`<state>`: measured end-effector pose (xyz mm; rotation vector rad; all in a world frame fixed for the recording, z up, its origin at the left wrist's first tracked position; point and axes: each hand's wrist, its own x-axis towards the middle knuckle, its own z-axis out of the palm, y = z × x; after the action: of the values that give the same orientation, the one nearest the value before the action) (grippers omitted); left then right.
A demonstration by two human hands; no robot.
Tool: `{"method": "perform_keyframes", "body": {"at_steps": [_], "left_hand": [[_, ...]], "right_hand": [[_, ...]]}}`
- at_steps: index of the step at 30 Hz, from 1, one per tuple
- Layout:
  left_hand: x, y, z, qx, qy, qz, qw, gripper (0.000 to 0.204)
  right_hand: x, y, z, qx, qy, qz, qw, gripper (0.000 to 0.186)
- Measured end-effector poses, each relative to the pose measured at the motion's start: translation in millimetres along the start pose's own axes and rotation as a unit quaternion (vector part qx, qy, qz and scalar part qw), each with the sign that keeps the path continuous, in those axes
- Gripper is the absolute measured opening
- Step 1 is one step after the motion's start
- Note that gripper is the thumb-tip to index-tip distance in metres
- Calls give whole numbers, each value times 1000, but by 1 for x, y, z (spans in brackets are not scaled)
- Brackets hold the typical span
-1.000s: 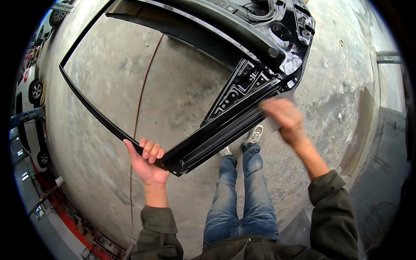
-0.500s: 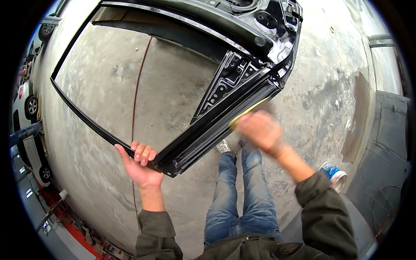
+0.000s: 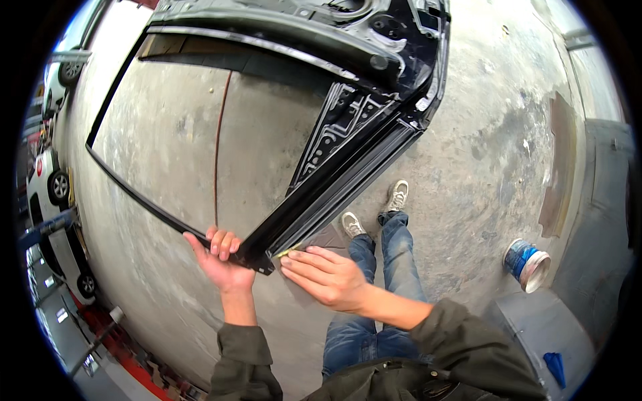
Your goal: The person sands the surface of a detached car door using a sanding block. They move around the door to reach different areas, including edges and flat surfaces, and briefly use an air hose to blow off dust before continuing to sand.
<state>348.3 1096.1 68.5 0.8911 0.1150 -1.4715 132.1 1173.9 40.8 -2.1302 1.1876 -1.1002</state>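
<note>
A black car door frame (image 3: 287,210) stretches across the upper left, its slim window frame running down to a corner near me. Around that corner my left hand (image 3: 226,264) is closed, thumb on one side and fingers over the other. My right hand (image 3: 328,277) presses a thin yellow-green pad (image 3: 289,252) against the ribbed edge of the door, close to the same corner. Most of the pad is hidden beneath the fingers, so its exact kind is unclear. A perforated triangular bracket (image 3: 334,127) sits inside the window opening.
My shoes (image 3: 352,224) are on the stained concrete floor (image 3: 468,200). To the right stand a paint-smeared bucket (image 3: 527,265) and a grey panel with a blue object (image 3: 554,369). A reddish hose (image 3: 221,140) lies beyond the window opening. Parked vehicles (image 3: 59,187) line the left.
My right hand has slid down and left along the door's edge with the pad, from mid-edge to the near corner. My left hand keeps its grip. The view has shifted slightly.
</note>
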Motion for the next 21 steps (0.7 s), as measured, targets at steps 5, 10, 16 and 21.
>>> {"method": "perform_keyframes", "body": {"at_steps": [5,10,16,21], "left_hand": [[-5,2,-5,-18,-29,9,999,43],[-1,-6,0,-18,-16,-4,1000,44],[-1,2,-2,-21,0,-4,1000,47],[0,6,-4,-22,6,-10,1000,46]], "right_hand": [[2,106,-71,-187,114,41,975,33],[13,175,-76,-261,176,163,935,36],[22,51,-4,-115,109,103,982,40],[28,32,15,-45,77,-63,994,36]]}}
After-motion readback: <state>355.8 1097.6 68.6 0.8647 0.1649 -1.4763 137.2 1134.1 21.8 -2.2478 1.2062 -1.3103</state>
